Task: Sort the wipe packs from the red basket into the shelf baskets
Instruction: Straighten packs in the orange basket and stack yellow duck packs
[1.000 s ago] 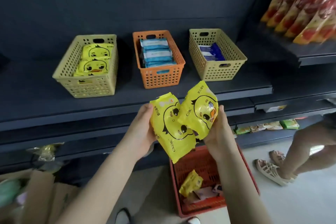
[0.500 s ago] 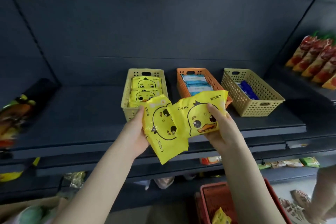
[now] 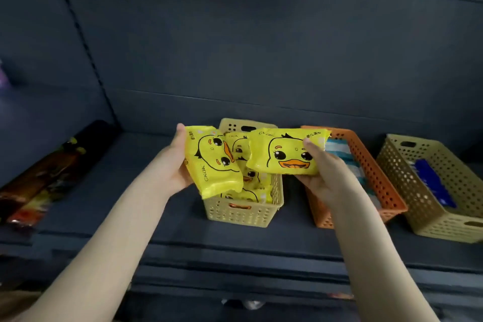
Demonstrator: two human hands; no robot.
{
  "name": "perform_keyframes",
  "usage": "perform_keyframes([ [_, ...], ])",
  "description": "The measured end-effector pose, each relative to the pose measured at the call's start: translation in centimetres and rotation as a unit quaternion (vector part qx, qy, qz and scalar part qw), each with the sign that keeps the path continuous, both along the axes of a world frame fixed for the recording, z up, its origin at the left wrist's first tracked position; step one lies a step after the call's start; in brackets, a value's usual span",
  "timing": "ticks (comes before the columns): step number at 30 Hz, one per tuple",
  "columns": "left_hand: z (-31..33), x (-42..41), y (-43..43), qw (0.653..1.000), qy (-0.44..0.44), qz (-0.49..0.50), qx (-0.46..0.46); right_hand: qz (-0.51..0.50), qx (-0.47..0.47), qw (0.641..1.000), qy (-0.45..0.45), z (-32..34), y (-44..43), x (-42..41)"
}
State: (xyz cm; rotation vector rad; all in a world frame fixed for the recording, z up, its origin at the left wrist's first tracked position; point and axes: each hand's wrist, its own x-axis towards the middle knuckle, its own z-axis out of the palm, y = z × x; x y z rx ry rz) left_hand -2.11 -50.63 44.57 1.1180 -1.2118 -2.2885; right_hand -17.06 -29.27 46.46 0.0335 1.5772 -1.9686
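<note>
Spans the whole width as a dark blue-grey shelf (image 3: 78,217), backed by a back panel (image 3: 261,47) of the same colour, with seams crossing it and a slotted upright (image 3: 78,34) slanting down its left part. Lies along the shelf's left edge as a row of dark packages (image 3: 39,178), blurred, with red, orange and yellow patches. Steps down below the shelf's front edge as dark ledges (image 3: 235,269), with a small shiny thing (image 3: 248,304) under them, too blurred to tell, and a purple smear (image 3: 2,78) at the far left.
</note>
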Motion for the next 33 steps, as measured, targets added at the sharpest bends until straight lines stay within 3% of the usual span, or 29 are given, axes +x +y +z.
perform_keyframes([
  [8,-0.4,-1.8,-3.8,0.999,-0.015,0.014,-0.027,0.004,0.090,0.995,0.052,-3.1,-5.0,-3.4],
  [17,-0.8,-3.5,-7.8,0.998,-0.031,-0.056,-0.009,-0.038,0.157,0.982,0.097,-4.6,-11.2,-3.6],
  [23,-1.1,-5.1,-9.4,0.993,-0.038,-0.109,-0.005,-0.058,0.226,0.971,0.049,-6.7,-15.5,-4.5],
  [27,-1.8,-5.6,-10.5,0.990,-0.047,-0.134,-0.005,-0.032,0.357,0.920,0.159,-8.3,-16.0,-5.0],
  [33,-2.9,-6.4,-11.2,0.985,-0.058,-0.163,-0.014,0.005,0.420,0.810,0.409,-8.2,-14.3,-4.9],
])
